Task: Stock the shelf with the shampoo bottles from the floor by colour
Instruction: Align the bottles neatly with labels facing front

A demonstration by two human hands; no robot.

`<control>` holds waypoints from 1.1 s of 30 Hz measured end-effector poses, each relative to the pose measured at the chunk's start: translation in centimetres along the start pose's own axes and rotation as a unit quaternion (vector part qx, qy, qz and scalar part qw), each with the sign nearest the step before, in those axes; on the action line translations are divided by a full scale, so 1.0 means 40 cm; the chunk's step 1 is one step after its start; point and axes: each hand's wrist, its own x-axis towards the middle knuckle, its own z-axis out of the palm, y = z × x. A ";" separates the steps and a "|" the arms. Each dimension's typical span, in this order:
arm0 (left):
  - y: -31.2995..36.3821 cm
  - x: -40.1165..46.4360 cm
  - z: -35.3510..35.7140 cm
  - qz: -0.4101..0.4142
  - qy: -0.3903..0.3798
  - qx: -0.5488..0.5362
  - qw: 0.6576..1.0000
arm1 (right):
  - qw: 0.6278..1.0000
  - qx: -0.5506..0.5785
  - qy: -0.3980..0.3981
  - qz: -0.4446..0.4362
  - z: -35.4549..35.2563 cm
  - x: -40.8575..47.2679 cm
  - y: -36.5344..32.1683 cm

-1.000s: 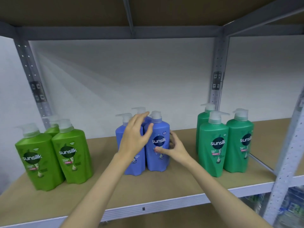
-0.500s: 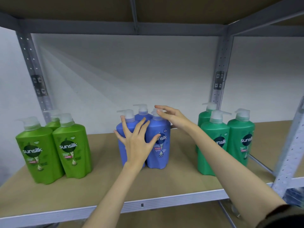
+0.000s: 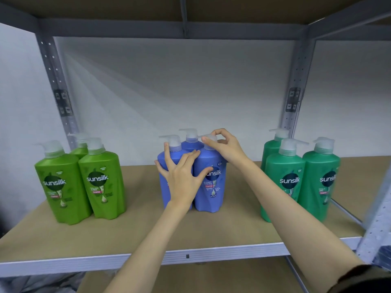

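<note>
Head view: a brown board shelf with a pale grey metal front edge carries three clusters of plastic pump-top shampoo bottles, sorted by colour. At the left stand the lime-green bottles, two in front touching side by side and a third behind them, mostly hidden. In the middle are the blue bottles, two in front pressed together and one behind, of which only the shoulder and translucent pump show. At the right stand the teal-green bottles, two in front and one further back, close to the perforated grey upright post.

The left hand lies flat against the fronts of the two front blue bottles, its fingers spread and straight, the thumb reaching across onto the right bottle's label; the grip is splayed, pressing rather than wrapping. The right hand is raised at the top of the right front blue bottle, its fingers curled, with thumb and fingertips pinching that bottle's translucent pump head; the contact looks like a pinch, though the pump is pale and partly covered, so the exact hold is hard to make out. A dark sleeve cuff shows on the right forearm at the lower right corner. All three colour groups stand upright and well apart from one another.
</note>
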 end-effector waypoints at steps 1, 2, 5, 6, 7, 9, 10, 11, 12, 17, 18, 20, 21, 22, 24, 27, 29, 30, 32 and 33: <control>-0.001 0.000 0.001 0.000 0.000 0.000 1.000 | 1.000 0.009 -0.005 0.006 -0.003 -0.004 0.000; -0.001 0.000 0.003 0.001 0.000 -0.002 1.000 | 1.000 0.015 -0.016 0.014 -0.008 -0.008 0.001; -0.002 -0.002 0.006 -0.001 0.001 -0.013 1.000 | 0.998 0.025 -0.046 0.024 -0.016 -0.017 0.009; -0.003 -0.003 0.006 -0.002 0.003 -0.014 1.000 | 0.998 0.031 -0.046 0.024 -0.016 -0.016 0.011; -0.003 -0.003 0.006 -0.003 0.006 -0.015 1.000 | 0.998 0.038 -0.042 0.026 -0.014 -0.016 0.011; -0.002 -0.003 0.005 -0.004 0.009 -0.016 1.000 | 0.998 0.051 -0.033 0.031 -0.008 -0.014 0.008; -0.002 -0.003 0.006 -0.004 0.010 -0.017 1.000 | 0.998 0.055 -0.030 0.031 -0.007 -0.012 0.008; -0.002 -0.003 0.006 -0.004 0.011 -0.017 1.000 | 0.998 0.057 -0.028 0.030 -0.005 -0.012 0.009; -0.001 -0.002 0.007 -0.005 0.012 -0.017 1.000 | 0.998 0.056 -0.027 0.029 -0.005 -0.012 0.009; -0.002 -0.002 0.009 -0.003 0.013 -0.010 1.000 | 0.998 0.050 -0.024 0.021 -0.003 -0.011 0.009; -0.003 -0.001 0.009 -0.003 0.015 -0.009 1.000 | 0.998 0.053 -0.019 0.019 -0.001 -0.010 0.009; -0.006 -0.001 0.010 0.000 0.020 -0.008 1.000 | 0.998 0.055 -0.011 0.013 0.004 -0.010 0.013; -0.006 -0.002 0.010 0.001 0.021 -0.009 1.000 | 0.999 0.053 -0.007 0.011 0.007 -0.009 0.016; -0.005 -0.002 0.009 0.001 0.021 -0.009 1.000 | 0.999 0.049 -0.004 0.010 0.009 -0.009 0.017; -0.002 -0.003 0.008 -0.002 0.019 -0.009 1.000 | 0.999 0.044 0.004 0.012 0.012 -0.011 0.017; -0.001 -0.003 0.005 -0.002 0.008 -0.004 1.000 | 0.999 0.038 0.011 0.008 0.020 -0.019 0.012; -0.002 -0.005 0.002 0.011 -0.008 0.008 1.000 | 1.000 0.020 0.013 0.003 0.022 -0.025 0.013; -0.005 -0.007 -0.001 0.020 -0.017 0.015 1.000 | 1.000 0.003 0.018 -0.001 0.021 -0.033 0.013; -0.009 -0.014 -0.007 0.033 -0.023 0.014 0.999 | 0.998 -0.041 0.042 -0.009 0.005 -0.062 0.012; -0.011 -0.019 -0.011 0.031 -0.020 0.000 0.999 | 0.996 -0.062 0.060 -0.023 -0.009 -0.082 0.011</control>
